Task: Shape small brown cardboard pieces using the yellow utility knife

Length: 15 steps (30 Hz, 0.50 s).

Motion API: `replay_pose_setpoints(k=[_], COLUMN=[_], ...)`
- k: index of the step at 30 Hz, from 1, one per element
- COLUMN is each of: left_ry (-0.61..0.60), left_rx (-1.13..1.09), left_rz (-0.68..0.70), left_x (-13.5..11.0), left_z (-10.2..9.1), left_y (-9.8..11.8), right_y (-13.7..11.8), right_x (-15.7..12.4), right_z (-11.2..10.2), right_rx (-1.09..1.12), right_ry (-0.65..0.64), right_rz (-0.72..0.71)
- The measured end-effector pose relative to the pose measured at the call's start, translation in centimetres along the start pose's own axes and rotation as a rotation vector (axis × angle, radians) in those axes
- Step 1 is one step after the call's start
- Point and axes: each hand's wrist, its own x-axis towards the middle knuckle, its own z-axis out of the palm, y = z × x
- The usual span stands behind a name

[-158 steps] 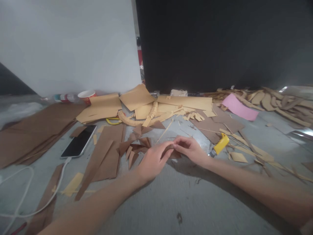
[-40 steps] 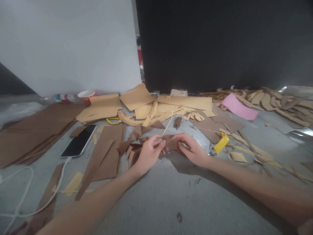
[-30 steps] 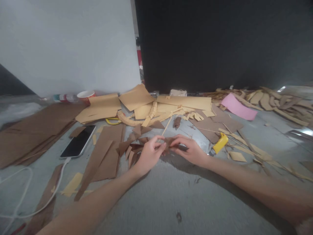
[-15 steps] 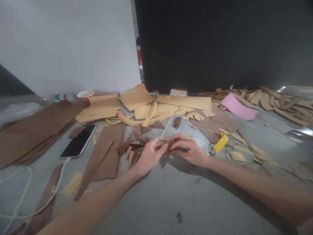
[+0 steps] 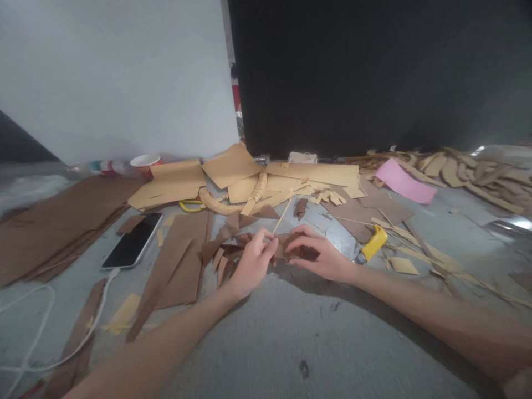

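My left hand [image 5: 254, 261] is closed in a pinch at the left end of a small brown paper-like piece [image 5: 281, 244]. From the other side, my right hand [image 5: 322, 256] curls its fingers and thumb around the same piece. Part of it is hidden behind the fingers. Just beyond my left fingers, a thin pale stick [image 5: 283, 213] points away from me. Several cut brown scraps [image 5: 224, 257] lie against the left hand's outer side. A small brown rolled piece [image 5: 300, 208] lies past the right hand.
A yellow-handled cutter [image 5: 374, 244] lies right of my right hand. Leftward are brown sheets [image 5: 183, 271] and a phone [image 5: 133, 241] on a white cable [image 5: 100, 310]. Tan sheets [image 5: 311, 173], a braided tan loop [image 5: 220, 206], a paper cup [image 5: 145, 160] and a pink sheet [image 5: 405, 182] sit farther back.
My hands have drawn slightly apart, the left one moving a little left. More of the brown piece shows between them, and my right fingers are spread a bit wider.
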Motion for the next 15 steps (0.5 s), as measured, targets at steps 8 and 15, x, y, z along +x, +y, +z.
replay_pose_setpoints(k=[8,15], left_ry=[-0.045,-0.056], left_rx=[0.036,0.058], left_rz=[0.019,0.067], left_x=[-0.17,-0.22], left_z=[0.23,0.4], left_y=[0.22,0.06], right_y=[0.29,-0.01], right_x=[0.13,0.16], right_z=[0.16,0.12], right_rx=[0.04,0.099], right_ry=[0.039,0.115], right_rz=[-0.009,0.152])
